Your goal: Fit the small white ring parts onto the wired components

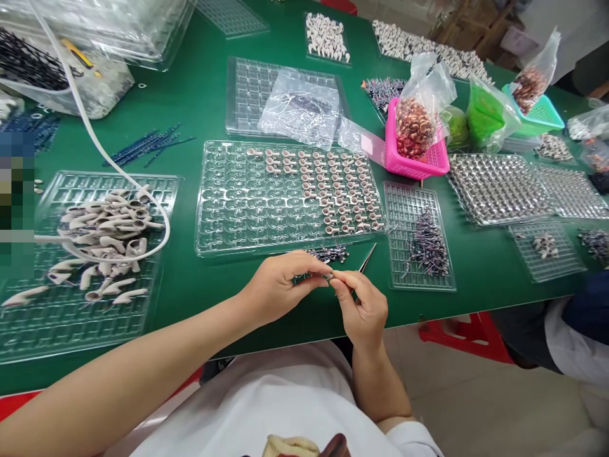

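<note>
Two hands meet: left hand (285, 279) and right hand (365, 306) pinch a tiny part (330, 276) with closed fingertips; light, steady pressure would suit it. Beyond lie tweezers (367, 259), wires (333, 254), then a partly filled tray (228, 190).

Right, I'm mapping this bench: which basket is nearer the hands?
The pink basket, just beyond the tray heaped with thin wires. The teal basket sits farther from both the left hand and the right hand.
</note>
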Action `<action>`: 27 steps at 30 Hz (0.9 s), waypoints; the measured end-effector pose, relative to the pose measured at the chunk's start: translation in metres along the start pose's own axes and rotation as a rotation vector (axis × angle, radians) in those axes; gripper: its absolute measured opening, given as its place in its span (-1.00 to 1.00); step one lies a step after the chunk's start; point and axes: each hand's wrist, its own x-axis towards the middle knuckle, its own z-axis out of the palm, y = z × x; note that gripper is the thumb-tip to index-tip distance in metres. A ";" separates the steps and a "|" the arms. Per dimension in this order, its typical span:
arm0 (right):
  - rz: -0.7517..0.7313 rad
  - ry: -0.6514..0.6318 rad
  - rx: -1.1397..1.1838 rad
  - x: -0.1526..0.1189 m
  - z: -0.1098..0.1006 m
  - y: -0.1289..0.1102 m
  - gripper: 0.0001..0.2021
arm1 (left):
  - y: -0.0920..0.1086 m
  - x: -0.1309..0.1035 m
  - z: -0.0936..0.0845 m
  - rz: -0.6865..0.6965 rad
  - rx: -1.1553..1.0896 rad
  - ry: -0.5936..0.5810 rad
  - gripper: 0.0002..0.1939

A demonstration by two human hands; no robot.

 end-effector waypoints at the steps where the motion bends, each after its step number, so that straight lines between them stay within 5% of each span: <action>1: -0.005 -0.001 0.008 0.000 0.000 0.000 -0.77 | 0.000 0.000 0.000 0.007 -0.013 0.000 -0.85; 27: -0.057 0.038 0.030 -0.002 -0.002 0.001 -0.79 | 0.003 0.002 -0.002 0.217 -0.017 0.039 -0.83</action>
